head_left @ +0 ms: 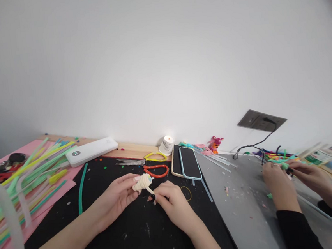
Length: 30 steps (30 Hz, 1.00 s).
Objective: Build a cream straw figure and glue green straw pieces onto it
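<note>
Cream coil (142, 182) is at centre of the head view, low over the black desk (130, 237), between your two hands. Your left hand (117, 197) is clamped on it, with thumb and fingertips gripping the thick wound end from the left. Your right hand (170, 200) has thumb and forefinger pressed together on a small black bit (153, 196) at the coil's thin lower tail. You can't tell whether that bit is joined to the coil or only touches it.

Handling, as a judgement: it looks very light, fuzzy and soft, so not slippery. The wraps probably shift or flatten if you squeeze hard. Take it by the fat wound body with a light pinch. The thin tail likely bends, so don't carry it by that.

Just beyond the coil lies an orange loop (156, 171), with scissors (131, 162) and a yellow loop (155, 156) behind it. Two phones (189, 162) lie side by side to the right, with a lit candle (166, 144) by the wall. A pile of coloured stems (26, 173) is spread well off to the left. Far right, apart from you, a co-worker's hands (288, 175) work on green stems.
</note>
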{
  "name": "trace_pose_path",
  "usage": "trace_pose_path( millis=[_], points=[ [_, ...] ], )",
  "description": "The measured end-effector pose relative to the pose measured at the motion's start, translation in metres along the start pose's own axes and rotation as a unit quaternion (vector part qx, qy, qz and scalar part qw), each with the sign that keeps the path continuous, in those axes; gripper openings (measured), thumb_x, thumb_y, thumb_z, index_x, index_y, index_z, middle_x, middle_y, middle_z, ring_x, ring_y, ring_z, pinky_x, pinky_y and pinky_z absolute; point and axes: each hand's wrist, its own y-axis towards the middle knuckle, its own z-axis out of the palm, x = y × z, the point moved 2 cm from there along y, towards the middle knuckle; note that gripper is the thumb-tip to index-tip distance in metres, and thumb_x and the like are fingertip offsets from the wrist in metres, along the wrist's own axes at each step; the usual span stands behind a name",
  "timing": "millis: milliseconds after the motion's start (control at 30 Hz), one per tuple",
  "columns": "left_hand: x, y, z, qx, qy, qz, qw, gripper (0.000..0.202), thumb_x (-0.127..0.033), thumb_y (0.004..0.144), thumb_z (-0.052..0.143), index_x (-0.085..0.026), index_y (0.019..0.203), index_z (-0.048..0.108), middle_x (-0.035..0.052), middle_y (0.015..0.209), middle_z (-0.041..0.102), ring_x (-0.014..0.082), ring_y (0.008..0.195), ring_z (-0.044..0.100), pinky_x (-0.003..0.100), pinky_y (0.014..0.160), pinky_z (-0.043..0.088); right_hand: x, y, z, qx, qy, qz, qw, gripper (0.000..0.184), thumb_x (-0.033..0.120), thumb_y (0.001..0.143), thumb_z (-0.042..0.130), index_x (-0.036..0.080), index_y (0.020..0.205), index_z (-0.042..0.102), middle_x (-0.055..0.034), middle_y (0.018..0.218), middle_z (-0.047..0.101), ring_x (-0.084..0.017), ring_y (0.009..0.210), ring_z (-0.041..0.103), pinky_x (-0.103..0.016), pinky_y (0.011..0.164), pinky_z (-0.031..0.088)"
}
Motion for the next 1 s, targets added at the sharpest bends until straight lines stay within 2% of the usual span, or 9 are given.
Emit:
trace_pose_path(
  millis=[100,200,367,500,600,733,867,1000],
  points=[
    [0.000,-0.003,0.003,0.032,0.005,-0.029,0.999,0.013,-0.020,0.073,0.071,-0.017,0.085,0.072,0.0005,0.077,0.070,0.0068,0.062,0.060,0.013,0.060,0.051,-0.002,0.000,-0.003,-0.010,-0.018,-0.011,1.000,0.019,0.013,0.085,0.056,0.023,0.081,0.071,-0.0005,0.079,0.065,-0.016,0.083,0.053,-0.025,0.077,0.039],
    [-0.001,-0.007,0.005,0.056,0.034,-0.062,0.996,0.014,-0.023,0.071,0.073,-0.017,0.084,0.074,0.0005,0.072,0.071,0.0065,0.058,0.059,0.012,0.057,0.050,-0.002,-0.001,-0.005,-0.011,-0.034,-0.021,0.999,0.019,0.015,0.085,0.057,0.025,0.085,0.073,-0.0015,0.079,0.063,-0.017,0.084,0.052,-0.026,0.077,0.040],
    [-0.001,-0.015,0.008,0.112,0.143,-0.125,0.975,0.012,-0.025,0.069,0.073,-0.018,0.079,0.074,0.0000,0.066,0.069,0.0074,0.056,0.058,0.014,0.053,0.047,-0.004,-0.002,-0.002,0.040,0.008,-0.020,0.999,0.020,0.014,0.085,0.056,0.024,0.089,0.074,-0.0002,0.073,0.066,-0.013,0.070,0.057,-0.022,0.069,0.042],
    [0.001,-0.018,0.010,0.155,0.239,-0.131,0.950,0.016,-0.027,0.069,0.072,-0.016,0.080,0.074,0.0004,0.067,0.066,0.0071,0.055,0.055,0.014,0.052,0.046,-0.009,-0.003,0.001,0.075,0.066,0.041,0.994,0.019,0.010,0.080,0.057,0.018,0.080,0.074,0.0015,0.063,0.065,-0.010,0.055,0.056,-0.018,0.058,0.042],
    [0.002,-0.016,0.011,0.144,0.289,-0.120,0.939,0.017,-0.029,0.068,0.071,-0.016,0.078,0.075,0.0005,0.070,0.066,0.0072,0.054,0.055,0.016,0.053,0.047,-0.009,-0.005,0.000,0.087,0.082,0.064,0.991,0.022,0.007,0.078,0.053,0.016,0.075,0.072,0.0019,0.061,0.063,-0.008,0.049,0.052,-0.016,0.052,0.040],
    [0.004,-0.014,0.011,0.110,0.332,-0.108,0.931,0.017,-0.029,0.066,0.070,-0.018,0.077,0.075,0.0007,0.064,0.068,0.0092,0.052,0.057,0.019,0.052,0.048,-0.003,-0.006,-0.007,0.105,0.083,0.039,0.990,0.032,0.001,0.076,0.045,0.017,0.079,0.073,0.0014,0.065,0.063,-0.008,0.053,0.052,-0.016,0.054,0.041],
    [0.007,-0.015,0.012,0.124,0.340,-0.087,0.928,0.014,-0.027,0.067,0.067,-0.019,0.074,0.075,0.0011,0.062,0.069,0.0105,0.050,0.058,0.020,0.052,0.048,0.004,-0.007,-0.010,0.119,0.080,0.007,0.990,0.042,0.001,0.079,0.039,0.021,0.092,0.073,0.0003,0.070,0.064,-0.009,0.056,0.053,-0.018,0.056,0.042],
    [0.011,-0.014,0.011,0.126,0.361,-0.072,0.921,0.013,-0.027,0.067,0.066,-0.018,0.074,0.073,0.0004,0.059,0.068,0.0100,0.046,0.057,0.021,0.050,0.048,0.005,-0.007,-0.007,0.097,0.068,0.004,0.993,0.038,0.003,0.081,0.041,0.021,0.089,0.074,0.0004,0.068,0.065,-0.010,0.053,0.052,-0.018,0.054,0.042]
  ],
)
